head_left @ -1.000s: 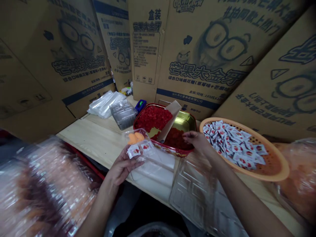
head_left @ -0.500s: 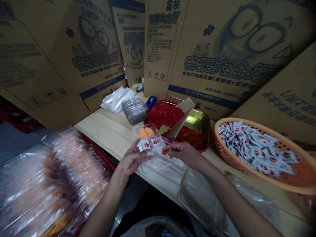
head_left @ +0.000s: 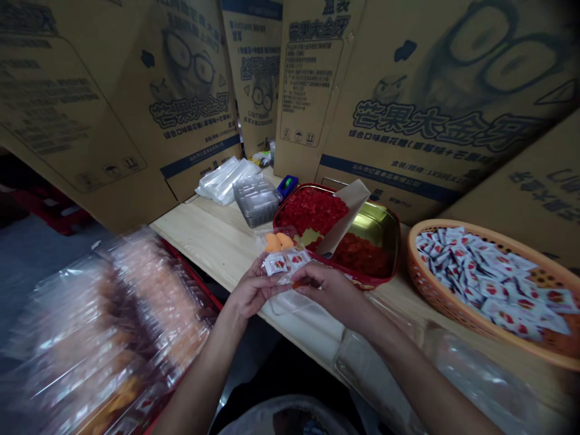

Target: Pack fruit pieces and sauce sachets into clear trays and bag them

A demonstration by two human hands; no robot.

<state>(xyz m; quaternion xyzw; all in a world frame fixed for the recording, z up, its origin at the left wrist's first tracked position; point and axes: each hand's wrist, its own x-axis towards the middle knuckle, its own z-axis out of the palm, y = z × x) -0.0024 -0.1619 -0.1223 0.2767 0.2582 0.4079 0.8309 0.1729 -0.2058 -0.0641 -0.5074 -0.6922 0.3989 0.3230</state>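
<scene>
We find the thin, clear moulded plastic tray (head_left: 284, 279) raised above the near side of the pale wood-grain table (head_left: 194, 229), its near edge grasped between the thumb and fingers of the left hand (head_left: 251, 290). It bears smooth, rounded orange pieces (head_left: 280, 241) at its far end and two white sachets with red print (head_left: 275, 264) nearer the hands. The right hand (head_left: 333, 293) pinches a small orange-red piece (head_left: 296, 284) at the tray. We judge the step in hand to be setting that piece; the next move calls for a light fingertip release, as the plastic looks flexible. Just beyond stands a glossy red tin with a golden interior (head_left: 374, 220), a cardboard divider (head_left: 348, 211) leaning between its rough, crumbly-looking red pieces (head_left: 315, 208) and orange-red ones. We note nested clear trays (head_left: 257, 199) to the left and a perforated orange plastic basket (head_left: 437, 294) of sachets to the right.
</scene>
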